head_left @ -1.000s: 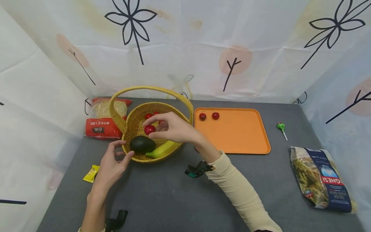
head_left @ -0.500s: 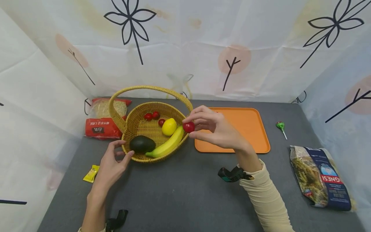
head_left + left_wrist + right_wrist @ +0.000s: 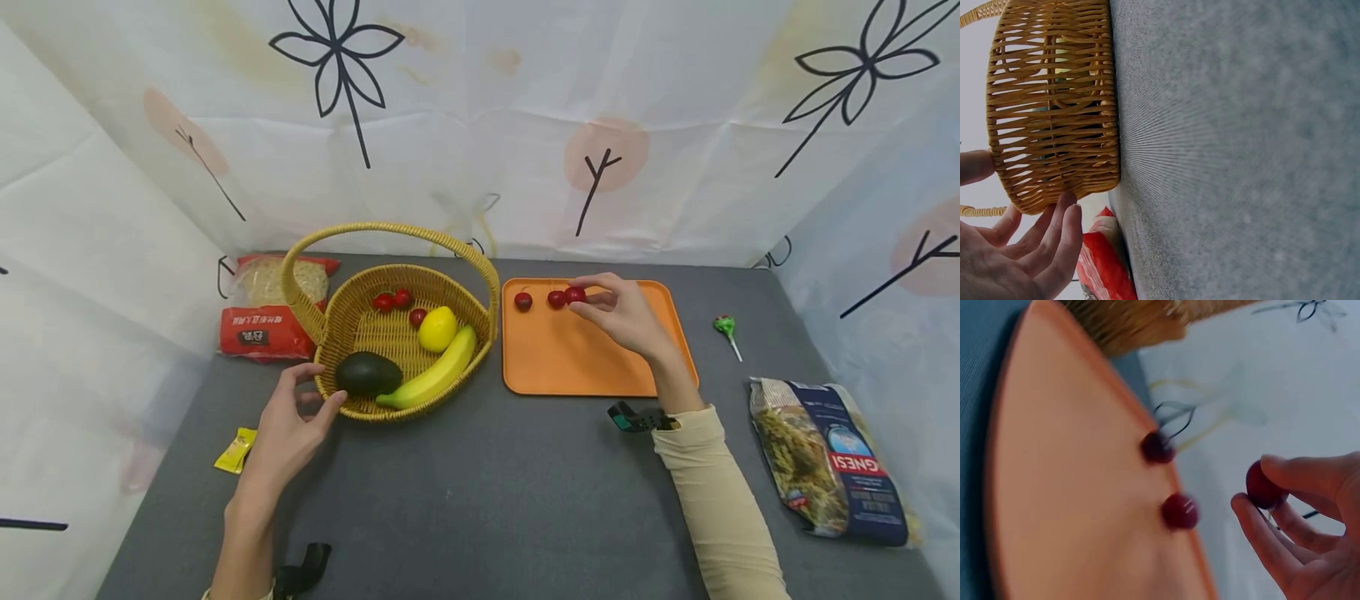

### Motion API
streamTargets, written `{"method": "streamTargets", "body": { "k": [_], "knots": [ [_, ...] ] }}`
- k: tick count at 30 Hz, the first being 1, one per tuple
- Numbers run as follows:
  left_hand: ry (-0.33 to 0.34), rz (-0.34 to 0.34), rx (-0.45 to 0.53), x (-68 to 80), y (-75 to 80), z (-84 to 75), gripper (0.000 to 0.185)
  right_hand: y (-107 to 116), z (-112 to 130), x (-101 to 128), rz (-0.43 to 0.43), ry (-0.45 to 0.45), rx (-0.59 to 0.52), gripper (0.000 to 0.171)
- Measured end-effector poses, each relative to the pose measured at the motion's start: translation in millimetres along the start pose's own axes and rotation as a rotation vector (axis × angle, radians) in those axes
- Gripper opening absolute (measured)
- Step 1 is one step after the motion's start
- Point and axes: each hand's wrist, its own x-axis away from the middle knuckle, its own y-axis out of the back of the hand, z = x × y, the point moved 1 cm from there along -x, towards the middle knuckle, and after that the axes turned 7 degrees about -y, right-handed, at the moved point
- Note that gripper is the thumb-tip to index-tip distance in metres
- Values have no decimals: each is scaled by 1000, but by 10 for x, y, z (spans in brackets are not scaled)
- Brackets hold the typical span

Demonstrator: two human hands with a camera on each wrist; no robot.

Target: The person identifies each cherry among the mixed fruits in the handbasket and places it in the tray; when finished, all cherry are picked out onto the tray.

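My right hand pinches a red cherry over the far part of the orange tray, beside two cherries lying there. In the right wrist view those two cherries sit on the tray. My left hand rests with straight fingers against the near left wall of the wicker basket. The basket holds an avocado, a banana, a lemon and three cherries.
A red snack bag lies behind the basket on the left. A yellow sachet lies near my left wrist. A green lollipop and a pasta bag lie on the right of the grey table.
My right hand lifted a cherry out of the basket and carried it right to the far part of the tray. The left hand stayed at the basket.
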Motion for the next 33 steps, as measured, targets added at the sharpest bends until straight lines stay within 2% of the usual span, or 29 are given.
{"method": "streamTargets", "body": {
  "k": [6, 11, 21, 33],
  "knots": [
    [1, 1, 4, 2, -5, -4, 67, -43, -390, -180, -77, -129, 69, 39],
    [4, 4, 5, 8, -6, -6, 67, -52, -558, -289, -97, -128, 121, 35],
    [-3, 0, 2, 1, 3, -13, 66, -44, -596, -359, -69, -122, 146, 37],
    [-6, -1, 4, 6, 9, -26, 66, -6, -586, -334, -73, -95, 118, 47]
  ]
}}
